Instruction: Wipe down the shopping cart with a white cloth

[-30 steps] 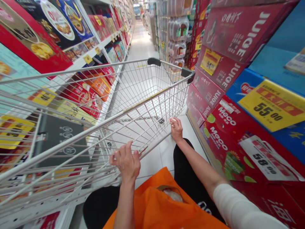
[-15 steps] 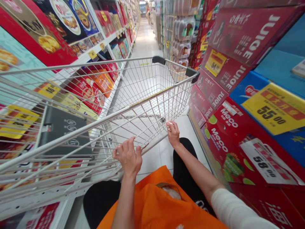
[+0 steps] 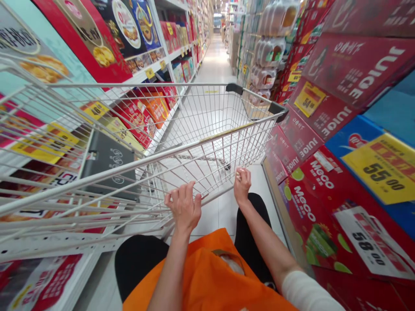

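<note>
A white wire shopping cart (image 3: 152, 162) stands across the aisle in front of me, its dark corner pieces at the far end. Low on its near side, my left hand (image 3: 185, 208) has its fingers curled at the wires, thumb held apart. Farther right, my right hand (image 3: 242, 185) is closed around the wires near the cart's lower edge; the exact grip is partly hidden. A dark grey panel with printed marks (image 3: 112, 166) is fixed inside the cart on the left. The cart's wire floor shows the tiles beneath.
Shelves of boxed goods (image 3: 126, 26) with yellow price tags line the left. Stacked red juice cartons (image 3: 353, 65) and Meco boxes (image 3: 319, 194) rise close on my right. A tiled aisle (image 3: 217, 56) runs ahead. My knees are bent beneath an orange garment (image 3: 207, 272).
The view has swung left, so shelves, cart and cartons all sit farther right in the picture. Both hands keep about the same places on the cart.
</note>
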Available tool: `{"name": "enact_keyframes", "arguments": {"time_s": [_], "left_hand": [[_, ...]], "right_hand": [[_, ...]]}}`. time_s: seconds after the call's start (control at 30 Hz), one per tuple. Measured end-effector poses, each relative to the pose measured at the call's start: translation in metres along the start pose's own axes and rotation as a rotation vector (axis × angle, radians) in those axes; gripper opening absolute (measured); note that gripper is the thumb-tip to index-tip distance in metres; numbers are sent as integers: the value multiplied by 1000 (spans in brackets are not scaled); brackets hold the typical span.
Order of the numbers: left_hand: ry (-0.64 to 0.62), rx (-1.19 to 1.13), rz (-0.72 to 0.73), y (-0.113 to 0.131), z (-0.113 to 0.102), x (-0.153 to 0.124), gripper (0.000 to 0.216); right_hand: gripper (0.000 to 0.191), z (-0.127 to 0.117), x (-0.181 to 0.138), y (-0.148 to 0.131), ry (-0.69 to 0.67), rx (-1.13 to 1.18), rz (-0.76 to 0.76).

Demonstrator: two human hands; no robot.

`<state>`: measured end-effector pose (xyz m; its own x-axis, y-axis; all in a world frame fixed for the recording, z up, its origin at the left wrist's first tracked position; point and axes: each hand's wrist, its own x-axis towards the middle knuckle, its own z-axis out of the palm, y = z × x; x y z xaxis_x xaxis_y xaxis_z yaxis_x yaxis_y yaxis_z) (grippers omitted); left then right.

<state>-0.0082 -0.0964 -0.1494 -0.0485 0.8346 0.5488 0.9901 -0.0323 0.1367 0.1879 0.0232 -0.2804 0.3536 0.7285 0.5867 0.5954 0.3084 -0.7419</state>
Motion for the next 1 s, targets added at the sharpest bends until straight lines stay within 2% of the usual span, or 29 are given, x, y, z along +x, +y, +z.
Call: {"name": "enact_keyframes", "arguments": {"time_s": [0.1, 0.23, 0.3, 0.4, 0.53, 0.6, 0.7, 0.8, 0.87, 1.0], "left_hand": [[-9, 3, 4, -1, -1, 0, 53], [-28, -26, 2, -1, -2, -2, 53], [-30, -36, -7, 0, -1, -2, 54], [-32, -30, -19, 1, 1, -3, 55], [-31, -27, -14, 0, 2, -4, 56], [-46, -37, -10, -1, 1, -4, 56], [-63, -63, 3, -2, -2, -6, 55], [-34, -86, 29, -1, -4, -9, 54], [-12, -83, 45, 1, -4, -10, 54], [-10, -60, 60, 0, -7, -10, 55]], "right_hand": [[29, -5, -5, -4, -76, 9, -31], [23, -15, 36, 13, 51, -48, 81], [22, -15, 44, 15, 75, -59, 100], [22, -6, 17, -1, 46, -56, 84], [29, 1, -35, -27, -126, 6, -58], [29, -1, -35, -28, -141, 21, -70], [24, -7, -6, -15, -12, -9, 54], [23, -10, 17, -8, 47, -26, 100], [23, -7, 12, -13, 38, -28, 88], [28, -1, -29, -34, -85, -4, 1]]}}
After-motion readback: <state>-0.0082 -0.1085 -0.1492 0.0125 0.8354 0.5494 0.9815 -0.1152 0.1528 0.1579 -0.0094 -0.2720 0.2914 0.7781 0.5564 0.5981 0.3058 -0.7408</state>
